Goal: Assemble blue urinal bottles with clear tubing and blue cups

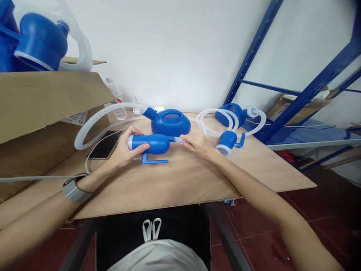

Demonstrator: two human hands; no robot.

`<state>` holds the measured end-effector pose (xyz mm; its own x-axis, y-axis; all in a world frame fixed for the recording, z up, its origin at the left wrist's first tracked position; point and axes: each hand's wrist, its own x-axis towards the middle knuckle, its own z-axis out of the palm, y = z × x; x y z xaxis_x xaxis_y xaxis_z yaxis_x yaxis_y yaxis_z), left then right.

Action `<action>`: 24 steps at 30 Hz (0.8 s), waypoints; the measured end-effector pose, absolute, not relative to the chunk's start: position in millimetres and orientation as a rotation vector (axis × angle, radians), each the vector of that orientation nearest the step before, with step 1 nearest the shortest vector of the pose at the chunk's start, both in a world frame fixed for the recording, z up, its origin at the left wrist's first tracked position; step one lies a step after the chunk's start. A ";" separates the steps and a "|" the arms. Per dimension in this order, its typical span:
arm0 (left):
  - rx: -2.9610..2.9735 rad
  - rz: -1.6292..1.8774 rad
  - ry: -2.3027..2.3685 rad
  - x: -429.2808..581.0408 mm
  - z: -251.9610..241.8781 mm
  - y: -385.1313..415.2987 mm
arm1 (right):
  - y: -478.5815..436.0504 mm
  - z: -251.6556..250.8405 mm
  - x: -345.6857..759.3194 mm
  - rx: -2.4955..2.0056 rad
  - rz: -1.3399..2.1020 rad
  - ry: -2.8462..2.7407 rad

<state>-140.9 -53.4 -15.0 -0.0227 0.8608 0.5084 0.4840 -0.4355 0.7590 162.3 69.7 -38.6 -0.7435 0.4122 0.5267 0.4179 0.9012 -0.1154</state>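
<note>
My left hand [124,148] is wrapped round the wide white-rimmed end of a blue plastic urinal cup [156,144], which lies sideways above the table with its L-shaped lid or handle [155,162] hanging below. At the cup's narrow spout, my right hand [197,143] pinches the whitish end of a translucent hose [178,139]; the fingers hide how far it sits on the spout. Just behind the cup stands a blue urinal bottle [170,123] with a grip hole. From its neck a translucent corrugated hose [84,131] loops left and back behind the bottle.
Right on the wooden table [169,184] are another blue bottle [232,113], a coiled hose [203,122] and a second cup [227,141]. Left are a phone [104,145], a water bottle [120,109] and a cardboard box [50,94] holding blue parts. A blue metal shelf [304,137] stands right.
</note>
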 end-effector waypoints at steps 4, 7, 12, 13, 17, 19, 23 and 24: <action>2.019 1.490 1.398 -141.9 -21.5 -54.0 | 68.9 -39.8 162.3 -0.464 -0.059 -2.447; 2.115 1.513 1.330 -140.8 -23.2 -56.3 | 68.3 -43.8 160.7 -0.355 -0.145 -2.444; 2.268 1.590 1.261 -135.2 -23.7 -59.7 | 65.2 -40.8 156.8 -0.334 -0.153 -2.450; 2.254 1.625 1.264 -134.0 -23.6 -59.7 | 64.2 -38.0 155.5 -0.372 -0.141 -2.414; 2.126 1.626 1.327 -133.8 -21.6 -58.0 | 60.6 -27.2 150.9 -0.522 -0.095 -2.358; 2.074 1.568 1.365 -136.6 -20.7 -56.3 | 59.6 -25.6 150.6 -0.538 -0.068 -2.385; 2.038 1.486 1.433 -141.1 -22.0 -53.4 | 58.8 -27.7 152.1 -0.524 -0.045 -2.478; 2.044 1.484 1.435 -140.9 -22.6 -53.2 | 58.2 -28.2 151.8 -0.535 -0.058 -2.501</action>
<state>-140.9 -53.2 -22.6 0.0042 0.8054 0.5927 0.5657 -0.4907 0.6627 151.8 58.2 -28.2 -0.7544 0.3628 0.5471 0.3876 0.9188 -0.0748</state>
